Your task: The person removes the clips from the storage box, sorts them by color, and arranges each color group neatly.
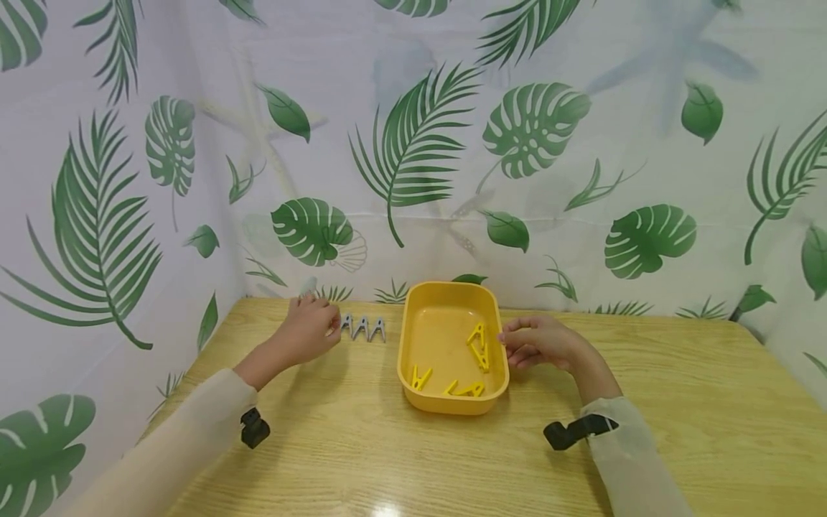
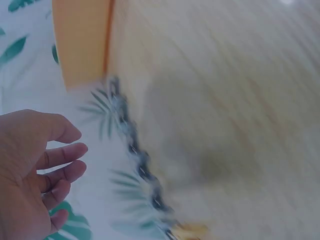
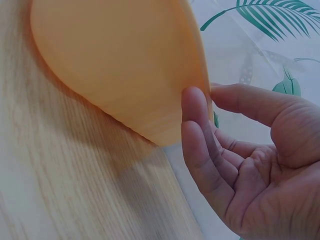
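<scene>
A person in long pale sleeves works at a light wood-grain tabletop [image 1: 349, 452], set against a white backdrop printed with green leaves [image 1: 568, 215]. The step in hand appears to be reaching for one of the grey plastic clothes-peg-shaped clips [image 1: 360, 328] with one hand while the other steadies a deep yellow plastic tray [image 1: 453, 411], a rectangle with rounded corners. The next move seems to call for a narrow pinch on a single clip, careful enough to leave its neighbours standing in line, with the tray kept steady. The left hand [image 1: 309, 329] is near the tabletop's far left corner, its fingers loosely bent and slightly apart, with nothing seen in its grasp. The right hand [image 1: 545, 343] pinches the tray's right wall at the rim between thumb and fingers. Three grey clips show in a row along the tabletop's far edge, between the left hand and the tray; the left wrist view, though blurred, shows the row running on. The tray sits near the middle of that far edge, left of the right hand. Inside it lie bright yellow plastic clips [image 1: 480, 357], some along its right wall, others by its near corners.
</scene>
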Action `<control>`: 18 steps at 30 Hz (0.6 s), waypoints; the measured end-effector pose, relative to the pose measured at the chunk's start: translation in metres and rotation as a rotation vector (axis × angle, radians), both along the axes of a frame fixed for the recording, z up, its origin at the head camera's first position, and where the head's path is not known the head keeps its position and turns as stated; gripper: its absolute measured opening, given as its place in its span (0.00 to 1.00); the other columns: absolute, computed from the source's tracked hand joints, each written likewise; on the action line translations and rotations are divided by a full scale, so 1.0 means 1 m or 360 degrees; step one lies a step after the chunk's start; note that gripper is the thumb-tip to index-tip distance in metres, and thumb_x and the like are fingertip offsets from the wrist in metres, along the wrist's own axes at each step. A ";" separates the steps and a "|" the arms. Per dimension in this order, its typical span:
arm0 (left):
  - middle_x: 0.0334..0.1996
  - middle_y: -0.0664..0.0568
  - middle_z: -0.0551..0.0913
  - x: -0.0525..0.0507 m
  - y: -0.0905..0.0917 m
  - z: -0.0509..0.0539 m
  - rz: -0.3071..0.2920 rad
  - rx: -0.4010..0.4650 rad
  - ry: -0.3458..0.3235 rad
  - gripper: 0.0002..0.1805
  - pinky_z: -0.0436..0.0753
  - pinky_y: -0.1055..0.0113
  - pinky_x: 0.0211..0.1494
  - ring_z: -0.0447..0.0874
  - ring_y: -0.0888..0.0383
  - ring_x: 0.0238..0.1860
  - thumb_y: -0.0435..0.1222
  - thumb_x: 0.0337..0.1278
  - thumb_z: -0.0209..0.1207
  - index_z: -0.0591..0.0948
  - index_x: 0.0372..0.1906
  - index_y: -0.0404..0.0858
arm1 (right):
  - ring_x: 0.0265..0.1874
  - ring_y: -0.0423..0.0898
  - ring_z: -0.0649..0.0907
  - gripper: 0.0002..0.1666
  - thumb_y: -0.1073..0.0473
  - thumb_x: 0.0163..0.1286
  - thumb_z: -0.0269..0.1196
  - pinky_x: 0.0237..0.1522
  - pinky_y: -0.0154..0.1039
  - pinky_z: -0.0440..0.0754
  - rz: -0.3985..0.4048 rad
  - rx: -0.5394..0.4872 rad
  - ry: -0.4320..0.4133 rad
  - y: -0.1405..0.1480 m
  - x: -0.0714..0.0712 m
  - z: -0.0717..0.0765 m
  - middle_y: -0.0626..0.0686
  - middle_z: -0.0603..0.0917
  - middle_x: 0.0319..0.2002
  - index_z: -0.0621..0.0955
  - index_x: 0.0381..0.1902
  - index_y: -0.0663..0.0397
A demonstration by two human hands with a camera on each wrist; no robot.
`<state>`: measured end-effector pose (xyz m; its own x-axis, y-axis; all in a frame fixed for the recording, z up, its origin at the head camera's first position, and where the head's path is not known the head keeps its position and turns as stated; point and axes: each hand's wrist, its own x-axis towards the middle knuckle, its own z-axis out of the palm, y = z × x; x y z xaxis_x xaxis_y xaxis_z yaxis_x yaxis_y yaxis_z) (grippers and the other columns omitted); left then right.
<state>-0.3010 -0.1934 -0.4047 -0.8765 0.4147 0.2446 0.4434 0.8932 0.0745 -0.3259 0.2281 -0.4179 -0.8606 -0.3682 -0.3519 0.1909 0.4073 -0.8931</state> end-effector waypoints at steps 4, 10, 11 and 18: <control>0.32 0.51 0.75 -0.006 0.037 0.014 -0.0152 -0.0012 0.0055 0.05 0.60 0.55 0.45 0.61 0.52 0.36 0.37 0.66 0.62 0.79 0.34 0.42 | 0.26 0.41 0.86 0.25 0.53 0.75 0.62 0.37 0.35 0.87 -0.0005 -0.0004 0.0005 0.000 0.000 0.000 0.50 0.85 0.30 0.73 0.58 0.68; 0.38 0.50 0.79 -0.016 0.090 0.022 -0.0320 -0.0058 0.0036 0.04 0.63 0.54 0.48 0.64 0.52 0.40 0.38 0.66 0.62 0.82 0.39 0.41 | 0.26 0.41 0.86 0.25 0.53 0.75 0.62 0.37 0.36 0.87 -0.0008 0.0000 0.0011 0.000 0.000 0.001 0.50 0.86 0.31 0.73 0.58 0.68; 0.38 0.50 0.79 -0.018 0.099 0.022 -0.0339 -0.0078 0.0024 0.05 0.63 0.55 0.48 0.65 0.52 0.40 0.39 0.67 0.62 0.82 0.39 0.42 | 0.26 0.41 0.87 0.25 0.53 0.75 0.61 0.37 0.36 0.87 -0.0010 0.0003 0.0011 0.000 0.000 0.001 0.50 0.86 0.31 0.73 0.58 0.68; 0.41 0.51 0.80 -0.028 0.155 0.022 -0.0395 -0.0263 -0.0053 0.07 0.61 0.58 0.50 0.67 0.52 0.44 0.42 0.69 0.59 0.82 0.42 0.43 | 0.27 0.42 0.87 0.25 0.53 0.75 0.62 0.38 0.37 0.88 -0.0025 -0.0003 0.0000 0.000 0.000 0.000 0.51 0.86 0.31 0.73 0.58 0.67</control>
